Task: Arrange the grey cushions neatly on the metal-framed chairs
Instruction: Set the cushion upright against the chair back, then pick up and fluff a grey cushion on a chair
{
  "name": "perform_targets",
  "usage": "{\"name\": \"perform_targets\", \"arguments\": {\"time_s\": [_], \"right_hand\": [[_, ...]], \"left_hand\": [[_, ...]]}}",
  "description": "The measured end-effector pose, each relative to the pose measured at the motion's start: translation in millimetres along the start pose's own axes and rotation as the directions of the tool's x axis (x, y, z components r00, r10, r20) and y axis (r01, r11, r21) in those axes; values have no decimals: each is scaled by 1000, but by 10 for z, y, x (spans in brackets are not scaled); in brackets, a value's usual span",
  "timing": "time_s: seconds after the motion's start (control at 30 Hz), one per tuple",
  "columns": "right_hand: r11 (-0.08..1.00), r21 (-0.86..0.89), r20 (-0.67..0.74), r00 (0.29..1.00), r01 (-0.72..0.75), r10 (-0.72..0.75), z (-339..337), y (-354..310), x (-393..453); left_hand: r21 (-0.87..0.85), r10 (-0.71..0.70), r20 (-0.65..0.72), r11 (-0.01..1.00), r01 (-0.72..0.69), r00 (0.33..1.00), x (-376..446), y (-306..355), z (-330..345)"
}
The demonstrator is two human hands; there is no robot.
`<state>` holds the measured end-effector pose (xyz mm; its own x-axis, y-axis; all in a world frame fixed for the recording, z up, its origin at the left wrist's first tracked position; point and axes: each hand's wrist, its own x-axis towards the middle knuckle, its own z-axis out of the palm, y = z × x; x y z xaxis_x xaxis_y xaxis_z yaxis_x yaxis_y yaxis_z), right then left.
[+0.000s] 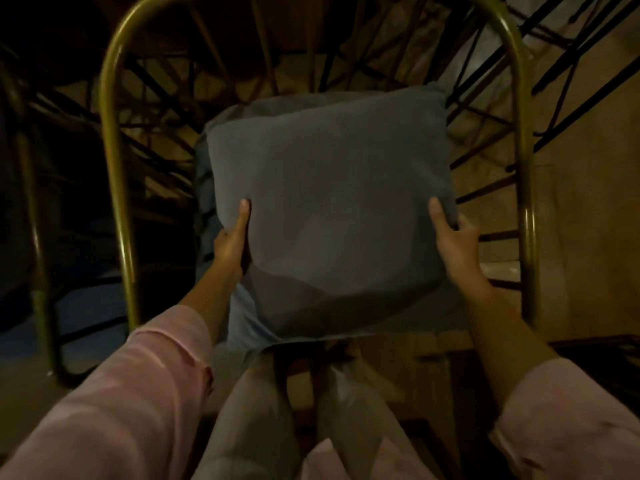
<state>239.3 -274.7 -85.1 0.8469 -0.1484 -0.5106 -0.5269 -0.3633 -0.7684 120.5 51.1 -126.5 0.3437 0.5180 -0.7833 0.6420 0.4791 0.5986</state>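
Observation:
A square grey cushion (332,209) fills the middle of the head view, held over a chair with a brass-coloured metal tube frame (116,188) and dark cords strung across it. My left hand (230,242) grips the cushion's left edge, thumb on top. On the cushion's right edge my right hand (453,237) holds on, thumb lying on the fabric. A second grey cushion (204,188) shows behind and below the held one, along its left and top edges. Both arms wear pink sleeves.
A second metal chair frame (33,209) stands at the far left in deep shadow. My legs in light trousers (256,420) are at the bottom centre. A tan floor (588,202) lies to the right of the chair. The scene is dim.

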Motion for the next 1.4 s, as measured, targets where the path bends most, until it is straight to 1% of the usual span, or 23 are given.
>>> {"name": "perform_targets", "arguments": {"time_s": [0.03,0.13,0.2,0.33,0.4,0.47,0.53,0.6,0.67,0.73,0.83,0.9,0.97,1.03,1.1,1.17,1.23,1.27,1.33,1.4], "right_hand": [[1000,-2,26,999,-26,26,30,93,-80],[995,-36,45,995,-88,90,128,316,-255],[991,-81,87,990,-106,113,204,455,-327],[980,-191,187,979,-49,86,304,627,-423],[961,-275,180,981,-14,66,301,805,-324],[936,-351,133,989,-16,67,318,995,-216],[890,-456,82,996,21,19,342,873,-378],[807,-582,73,995,95,-64,393,671,-616],[740,-649,127,984,177,-124,466,499,-777],[689,-674,224,963,266,-152,604,302,-881],[609,-666,404,895,430,-190,882,-77,-1055],[563,-637,487,841,527,-237,1106,-424,-1148],[517,-589,557,775,622,-298,1437,-857,-1280],[489,-509,626,694,709,-355,1853,-1293,-1486],[472,-407,685,603,782,-408,2276,-1655,-1753],[453,-333,720,533,827,-444,2743,-1964,-2100],[452,-276,718,495,848,-489,3205,-2206,-2466],[466,-245,725,480,850,-494,3455,-2303,-2673],[519,-194,743,471,832,-476,3931,-2453,-3066],[583,-175,736,499,793,-457,4353,-2571,-3367]], "left_hand": [[30,10,-3,1000,-10,1000,-31,-56,-125],[109,50,-17,993,-48,999,-88,-220,-353],[195,25,-16,981,-21,1000,-65,-349,-468],[358,58,39,931,-68,998,-46,-636,-579],[378,89,1,922,-82,996,-25,-776,-576],[400,102,-56,914,-71,993,-23,-879,-551],[403,102,-94,913,-56,990,-66,-966,-541],[371,134,-126,925,-78,983,-165,-1034,-542],[329,174,-172,938,-110,970,-332,-991,-558],[313,248,-205,933,-176,947,-532,-822,-630],[245,394,-262,910,-334,881,-815,-443,-924],[166,489,-307,872,-460,816,-969,-148,-1192],[128,576,-407,804,-580,709,-1112,202,-1569],[126,623,-511,736,-666,592,-1193,505,-2045],[161,639,-593,690,-705,490,-1227,721,-2544],[182,621,-660,679,-711,424,-1219,843,-3097],[202,596,-706,687,-698,382,-1175,894,-3620],[202,576,-725,701,-684,377,-1136,901,-3904],[188,537,-742,741,-645,400,-1025,898,-4488],[197,517,-742,776,-599,426,-913,934,-5005]]}}
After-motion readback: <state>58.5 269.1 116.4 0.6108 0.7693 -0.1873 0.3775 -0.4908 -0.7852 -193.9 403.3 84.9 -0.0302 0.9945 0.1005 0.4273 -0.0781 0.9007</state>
